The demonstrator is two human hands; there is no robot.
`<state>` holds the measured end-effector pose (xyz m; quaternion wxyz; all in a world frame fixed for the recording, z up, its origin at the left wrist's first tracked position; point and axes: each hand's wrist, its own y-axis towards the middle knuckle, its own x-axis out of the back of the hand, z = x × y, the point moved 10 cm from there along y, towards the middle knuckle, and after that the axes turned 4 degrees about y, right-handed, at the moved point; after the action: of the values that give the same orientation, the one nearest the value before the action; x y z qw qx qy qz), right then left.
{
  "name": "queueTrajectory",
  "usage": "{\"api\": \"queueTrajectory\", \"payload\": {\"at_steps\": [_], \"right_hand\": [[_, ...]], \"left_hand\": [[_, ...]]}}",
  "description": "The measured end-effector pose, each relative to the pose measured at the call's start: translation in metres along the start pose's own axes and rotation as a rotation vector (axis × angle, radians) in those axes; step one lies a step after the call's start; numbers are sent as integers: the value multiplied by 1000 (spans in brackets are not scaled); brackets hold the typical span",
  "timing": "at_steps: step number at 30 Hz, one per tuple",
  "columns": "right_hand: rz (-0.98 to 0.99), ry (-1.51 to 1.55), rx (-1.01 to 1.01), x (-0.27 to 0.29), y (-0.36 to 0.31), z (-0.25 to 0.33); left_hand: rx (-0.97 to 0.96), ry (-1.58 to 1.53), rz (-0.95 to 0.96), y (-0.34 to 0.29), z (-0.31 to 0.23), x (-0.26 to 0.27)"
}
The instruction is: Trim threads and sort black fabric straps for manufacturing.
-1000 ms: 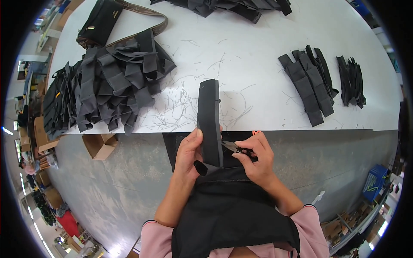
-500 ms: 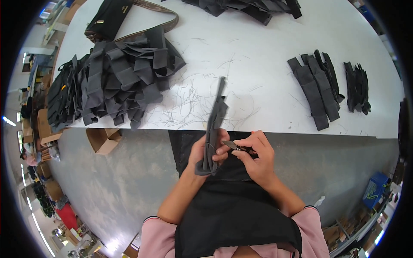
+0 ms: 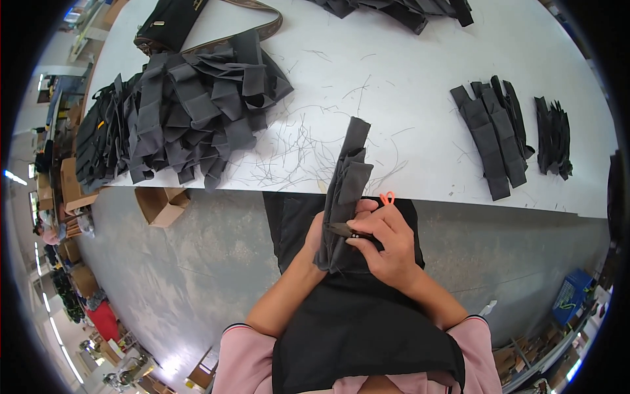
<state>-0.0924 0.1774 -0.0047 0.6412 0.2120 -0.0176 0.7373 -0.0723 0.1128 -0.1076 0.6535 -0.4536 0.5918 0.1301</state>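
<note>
My left hand (image 3: 314, 240) is closed around a folded dark grey fabric strip (image 3: 348, 182), which stands up at a slight tilt over the table's near edge. Part of that hand is behind the cloth. In my right hand (image 3: 392, 246) is a small pair of thread snips (image 3: 340, 229), gripped between thumb and fingers. The blades point left and lie against the lower part of the strip; whether they touch a thread is too small to tell. An orange-red loop (image 3: 387, 197) sticks up just beyond my right knuckles.
On the white table (image 3: 420, 98), a big heap of grey strips (image 3: 190, 108) lies left, by a black bag (image 3: 167, 26). Smaller stacks (image 3: 492, 134) lie right, more strips (image 3: 400, 12) at the far edge. Loose thread ends (image 3: 289, 154) are scattered mid-table. A cardboard box (image 3: 161, 207) stands below.
The strip in my left hand has turned to show its broader face. My right hand has brought the snips' blades against it, and the orange-red loop has come into view.
</note>
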Motion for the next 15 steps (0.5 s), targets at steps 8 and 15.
{"api": "queueTrajectory", "payload": {"at_steps": [8,15], "right_hand": [[-48,-8,78,1,0,7],[-58,-7,82,-1,0,10]], "left_hand": [[-52,159,-138,0,-5,-3],[-37,140,-144,0,-3,5]]}}
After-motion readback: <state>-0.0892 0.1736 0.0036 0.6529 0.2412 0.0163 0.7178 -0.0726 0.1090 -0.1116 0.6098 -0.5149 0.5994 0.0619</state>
